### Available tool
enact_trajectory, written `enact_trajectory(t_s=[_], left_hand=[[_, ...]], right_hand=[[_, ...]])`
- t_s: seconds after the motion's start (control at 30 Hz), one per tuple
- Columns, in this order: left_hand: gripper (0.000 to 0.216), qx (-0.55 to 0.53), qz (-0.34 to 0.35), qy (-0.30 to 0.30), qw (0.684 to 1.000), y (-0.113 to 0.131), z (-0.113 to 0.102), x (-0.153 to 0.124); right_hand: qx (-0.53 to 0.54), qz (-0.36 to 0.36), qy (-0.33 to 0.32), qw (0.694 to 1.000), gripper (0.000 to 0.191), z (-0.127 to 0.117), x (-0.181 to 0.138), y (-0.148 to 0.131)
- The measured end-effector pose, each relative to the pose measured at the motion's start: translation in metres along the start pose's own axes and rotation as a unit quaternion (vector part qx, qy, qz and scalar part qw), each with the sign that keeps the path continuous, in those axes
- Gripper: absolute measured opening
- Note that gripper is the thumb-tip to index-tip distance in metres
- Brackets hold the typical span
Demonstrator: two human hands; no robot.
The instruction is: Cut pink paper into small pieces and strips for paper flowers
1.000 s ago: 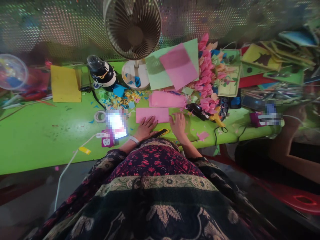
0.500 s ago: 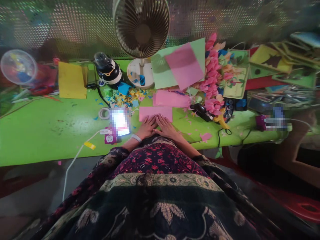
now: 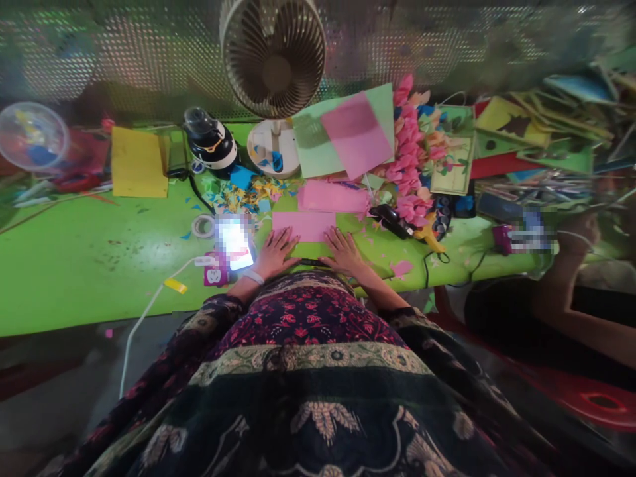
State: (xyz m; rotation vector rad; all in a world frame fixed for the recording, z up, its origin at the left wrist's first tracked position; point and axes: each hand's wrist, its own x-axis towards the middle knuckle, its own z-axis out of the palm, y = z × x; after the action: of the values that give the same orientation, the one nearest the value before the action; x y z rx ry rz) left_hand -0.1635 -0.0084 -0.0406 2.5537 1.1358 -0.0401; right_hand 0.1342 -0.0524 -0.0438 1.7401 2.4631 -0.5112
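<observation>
A pink sheet of paper (image 3: 304,224) lies flat on the green table (image 3: 144,232) in front of me. My left hand (image 3: 275,253) rests flat at its lower left corner, fingers stretched out. At the lower right corner lies my right hand (image 3: 344,253), also flat with its fingers spread. Both hands touch the sheet's near edge and hold nothing. Just beyond it is another folded pink paper (image 3: 334,197). A lit phone (image 3: 234,244), partly blurred out, stands left of my left hand.
A fan (image 3: 273,73) and a dark bottle (image 3: 211,142) stand at the back. Paper scraps (image 3: 248,195) lie before them. Pink paper petals (image 3: 410,165) and a black glue gun (image 3: 392,220) are to the right. Another person's arm (image 3: 564,278) rests at the far right.
My hands have slid apart from the middle of the pink sheet, the left one to the left and the right one to the right. The whole view has shifted slightly.
</observation>
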Motion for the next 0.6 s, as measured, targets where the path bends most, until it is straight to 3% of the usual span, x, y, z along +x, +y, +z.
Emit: enact_trajectory(t_s=[0.1,0.2,0.4,0.6], left_hand=[[0.074,0.000,0.003,0.000,1.000,-0.002,-0.001,0.001],[0.074,-0.004,0.000,0.001,1.000,-0.009,-0.003,0.001],[0.072,-0.010,-0.008,0.028,1.000,-0.025,-0.009,-0.002],[0.073,-0.007,0.016,0.032,0.999,-0.010,-0.011,0.011]], right_hand=[[0.005,0.039,0.029,0.999,0.079,-0.005,-0.015,0.005],[0.021,0.033,0.044,0.998,0.076,-0.014,-0.019,-0.011],[0.074,-0.021,-0.043,0.996,0.037,-0.023,-0.010,-0.046],[0.109,0.015,0.002,0.994,0.037,-0.015,-0.040,-0.005]])
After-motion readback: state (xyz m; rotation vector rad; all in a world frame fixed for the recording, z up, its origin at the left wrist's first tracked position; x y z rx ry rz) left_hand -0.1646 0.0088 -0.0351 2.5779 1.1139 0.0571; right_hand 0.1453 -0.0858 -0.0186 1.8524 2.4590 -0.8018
